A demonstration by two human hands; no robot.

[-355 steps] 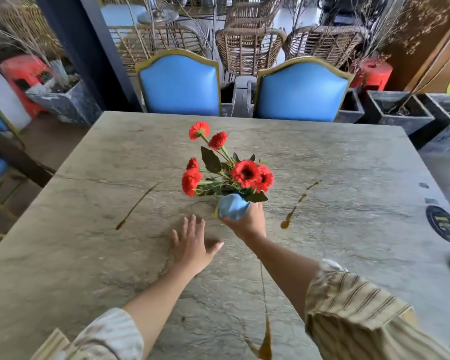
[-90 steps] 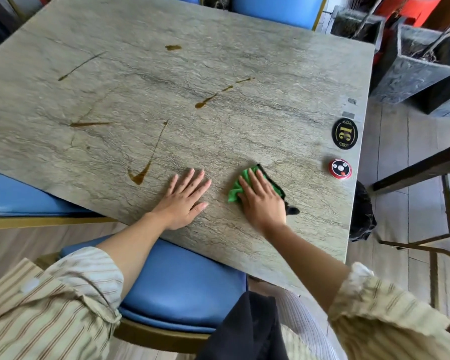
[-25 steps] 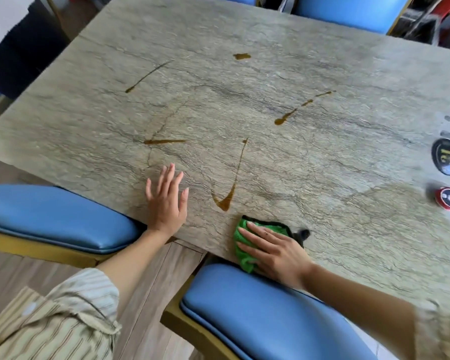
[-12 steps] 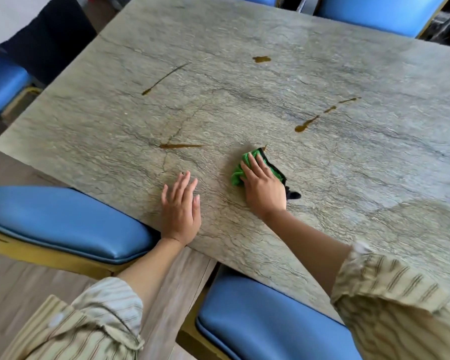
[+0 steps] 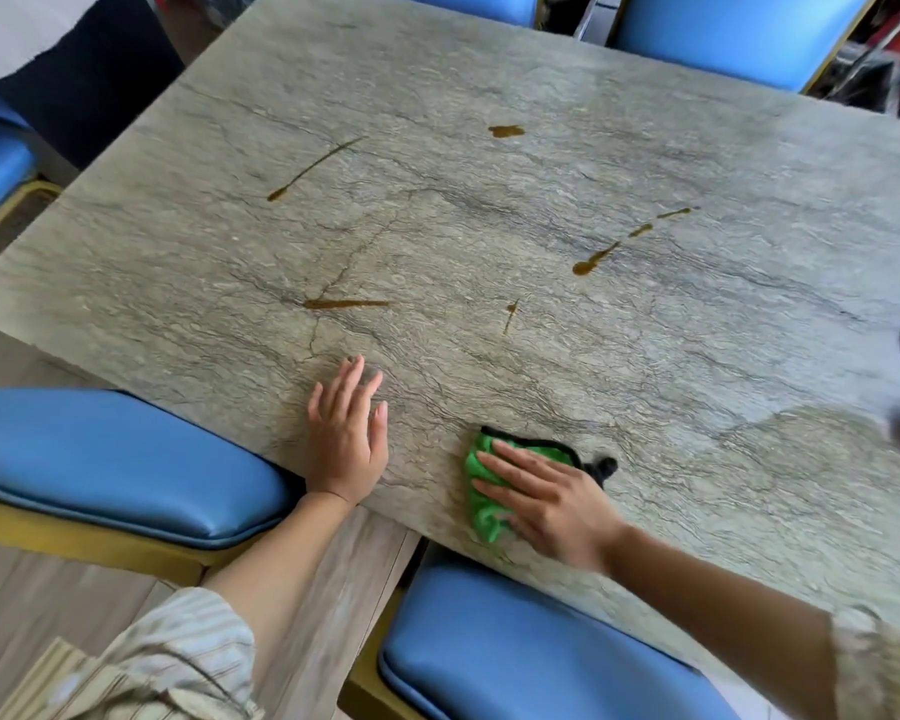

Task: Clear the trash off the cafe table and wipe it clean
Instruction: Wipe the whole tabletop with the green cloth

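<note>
**mopbucket:** So where's the person at? The right hand (image 5: 546, 506) is lying flat on the green cloth (image 5: 481, 514), fingers straight and spread, pressing it down rather than gripping it. The cloth is sitting at about 6 o'clock on the stone table (image 5: 489, 210), right by the near edge.

**stainfighter:** Yep, and the left hand (image 5: 346, 449) is resting palm-down just beside it toward 7 o'clock, fingers straight and relaxed, holding nothing. Looks like it's bracing.

**mopbucket:** That cloth is looking soft and floppy, already bunching under the palm. I'd guess it's light and slides easily on that smooth top, so pressing flat on the middle is the way to go; pinching a corner would just drag it into a wad.

**stainfighter:** Agreed. Brown streaks (image 5: 596, 259) are sitting from 10 to 2 o'clock, plus a short one (image 5: 346, 304) near the centre. Plenty is waiting to be wiped, I reckon.
</note>
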